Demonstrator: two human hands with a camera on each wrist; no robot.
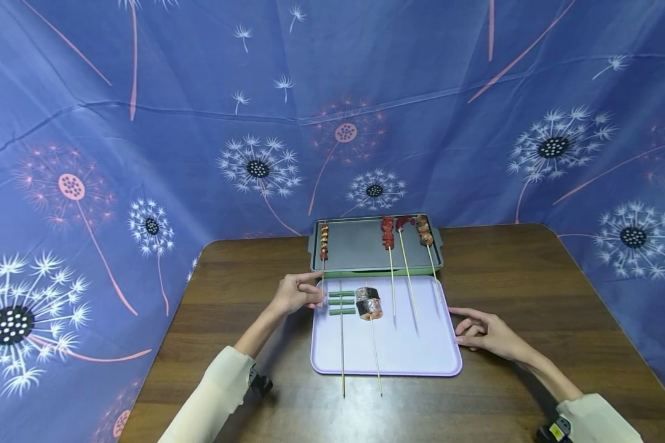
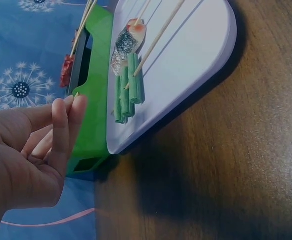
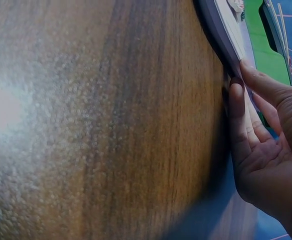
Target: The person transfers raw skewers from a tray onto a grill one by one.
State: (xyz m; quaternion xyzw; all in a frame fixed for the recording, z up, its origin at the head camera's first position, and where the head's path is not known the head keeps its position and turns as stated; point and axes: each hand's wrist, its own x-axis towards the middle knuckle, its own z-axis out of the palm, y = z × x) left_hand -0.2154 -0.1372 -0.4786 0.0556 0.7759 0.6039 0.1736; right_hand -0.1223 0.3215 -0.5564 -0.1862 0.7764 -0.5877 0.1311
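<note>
My left hand (image 1: 298,292) pinches the stick end of a skewer of small mixed pieces (image 1: 324,241), whose food end lies on the left of the dark grill plate (image 1: 354,246). In the left wrist view only the stick's tip shows between the fingertips (image 2: 61,112). My right hand (image 1: 486,333) holds the right rim of the lilac tray (image 1: 421,363), fingertips at its edge. On the tray lie a skewer of green stalks (image 1: 342,302) and a skewer of fish chunks (image 1: 369,303), their sticks reaching past the front rim.
At the plate's right lie a red meat skewer (image 1: 387,232), a dark red curled skewer (image 1: 403,223) and a browned chunk skewer (image 1: 424,230), sticks over the tray. The plate's green base (image 2: 93,100) abuts the tray. Behind the wooden table (image 1: 244,271) hangs a blue dandelion cloth (image 1: 199,154).
</note>
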